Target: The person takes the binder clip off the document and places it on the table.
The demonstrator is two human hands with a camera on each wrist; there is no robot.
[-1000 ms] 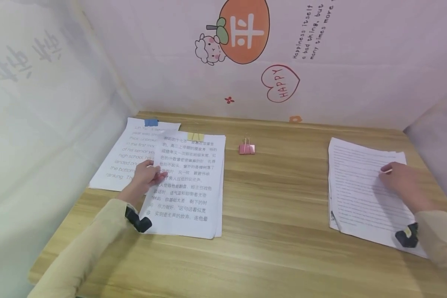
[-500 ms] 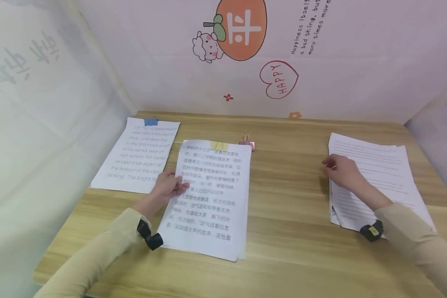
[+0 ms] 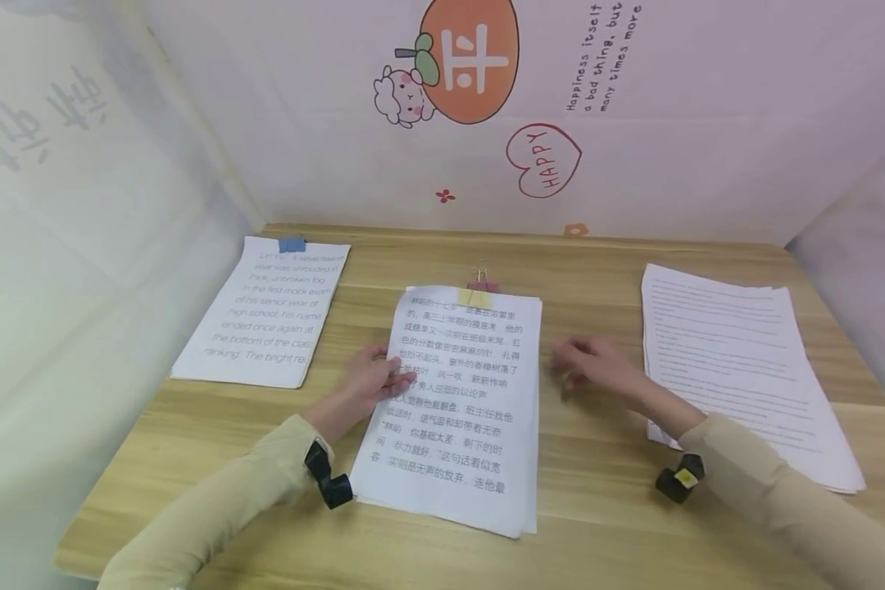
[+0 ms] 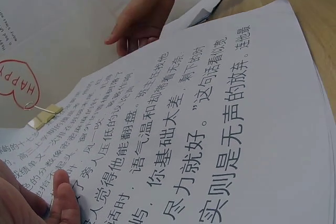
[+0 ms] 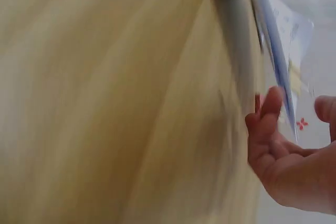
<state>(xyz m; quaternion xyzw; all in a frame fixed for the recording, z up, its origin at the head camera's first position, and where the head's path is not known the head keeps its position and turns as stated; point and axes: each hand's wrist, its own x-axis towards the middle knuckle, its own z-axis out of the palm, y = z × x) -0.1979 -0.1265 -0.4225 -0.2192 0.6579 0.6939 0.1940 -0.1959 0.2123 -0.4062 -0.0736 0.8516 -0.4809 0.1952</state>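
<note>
Head view, Chinese-text stack: the stack (image 3: 457,430) is held in front of the person over the middle of the table (image 3: 221,467), its yellow clip (image 3: 475,298) overlapping the pink clip (image 3: 492,288) behind.
Head view, left hand: the left hand (image 3: 378,374) pinches the stack's left edge, fingers on the top sheet.
Head view, right hand: the right hand (image 3: 596,365) is just beside the right edge, fingers loosely bent, holding nothing.
Head view, side piles: the blue-clipped pile (image 3: 261,319) lies left, the fine-print pile (image 3: 737,373) right, both well apart from the stack.
Head view, clip risk: the yellow clip could snag the pink one or push it along, as the two look very close; whether they touch cannot be told.
Left wrist view, sheets: the near corner shows several uneven layers; with a grip on one side only, lower sheets could sag or fan out, I judge.
Right wrist view, stack edge: the sheets appear nearly edge-on beside parted thumb and fingers; contact is unclear. A hasty reach could bend the edge or catch only some sheets.
</note>
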